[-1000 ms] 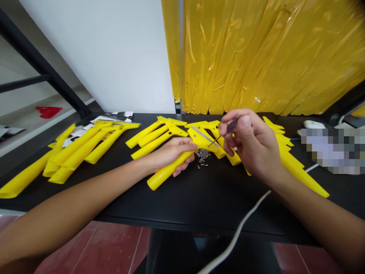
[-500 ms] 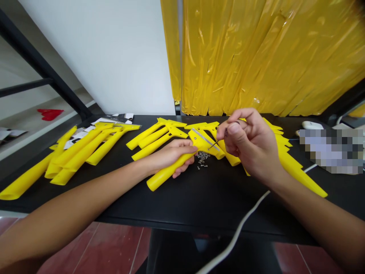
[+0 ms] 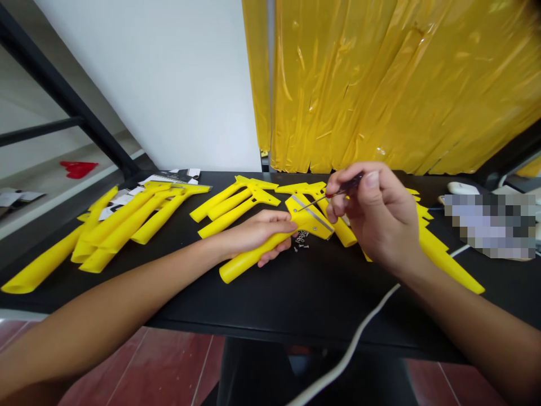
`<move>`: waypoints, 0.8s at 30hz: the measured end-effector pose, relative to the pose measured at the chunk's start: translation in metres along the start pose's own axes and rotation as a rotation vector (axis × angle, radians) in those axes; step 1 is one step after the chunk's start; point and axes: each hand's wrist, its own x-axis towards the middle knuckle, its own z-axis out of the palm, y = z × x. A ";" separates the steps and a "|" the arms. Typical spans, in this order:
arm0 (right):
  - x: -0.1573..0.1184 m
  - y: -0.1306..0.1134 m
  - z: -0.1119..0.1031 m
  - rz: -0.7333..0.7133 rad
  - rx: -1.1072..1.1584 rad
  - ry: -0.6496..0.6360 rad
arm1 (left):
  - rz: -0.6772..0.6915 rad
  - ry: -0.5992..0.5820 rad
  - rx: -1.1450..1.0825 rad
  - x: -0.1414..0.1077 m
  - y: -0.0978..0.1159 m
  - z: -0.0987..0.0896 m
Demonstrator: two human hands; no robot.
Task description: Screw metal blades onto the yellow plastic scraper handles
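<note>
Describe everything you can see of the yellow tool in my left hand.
The yellow tool looks plastic, with a rounded handle widening into a flat head. A grey strip crosses the head, with two screws on its handle side. The tool slants over the black table, head pointing away. Your left hand holds it near the head, and the screwdriver in your right hand appears to meet the left screw.

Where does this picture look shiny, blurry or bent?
In the head view, glints streak the yellow plastic sheeting; in the same head view, the black bar at left slants, perhaps from wide-angle stretch; also in the head view, the small metal parts beside the left hand look too soft to separate, and blocky pixels hide something at right.
</note>
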 end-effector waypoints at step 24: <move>-0.010 0.000 0.004 -0.179 -0.304 -0.074 | 0.027 0.017 0.076 -0.001 0.000 0.005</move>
